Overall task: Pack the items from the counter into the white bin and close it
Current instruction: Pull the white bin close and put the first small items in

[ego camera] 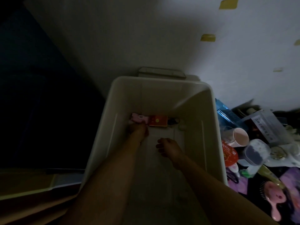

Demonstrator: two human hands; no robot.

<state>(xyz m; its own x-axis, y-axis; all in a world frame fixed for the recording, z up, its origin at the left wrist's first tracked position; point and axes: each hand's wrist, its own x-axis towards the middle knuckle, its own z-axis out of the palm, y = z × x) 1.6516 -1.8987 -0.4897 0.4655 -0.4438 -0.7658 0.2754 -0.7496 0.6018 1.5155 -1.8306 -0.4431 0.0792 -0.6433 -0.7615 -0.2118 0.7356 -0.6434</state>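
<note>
Inside the white bin [209, 127], a deep box of smooth matte plastic with rounded corners and thin moulded ribs on its long walls, a few things lie at the far end of the floor. There is a soft-looking pink item [138, 119], a flat red box [158, 121] with a yellow dot on it, and a small black object [173, 121] that is too dark to recognise. Behind the far rim of the bin stands a flat grey-white plastic piece [161, 72] with a rounded edge.

Both bare arms reach down into the bin. The left hand [138, 130] is at the far end, touching or almost touching the pink item; its fingers are lost in the shadow, so I cannot tell whether they grip anything. The right hand [168, 147] hangs over the middle of the bin floor, nearer than the red box, with fingers loosely curled and nothing in them.

To the right of the bin the counter [259, 181] is crowded: a pink cup [241, 137] on its side, a clear glass [228, 133], a round jar [254, 153] with dark contents, a blue shiny package [227, 116] and a pink hairbrush [274, 197]. Beyond the bin rises a pale wall [243, 62] with yellow tape pieces [207, 37]. The room left of the bin is very dark.
</note>
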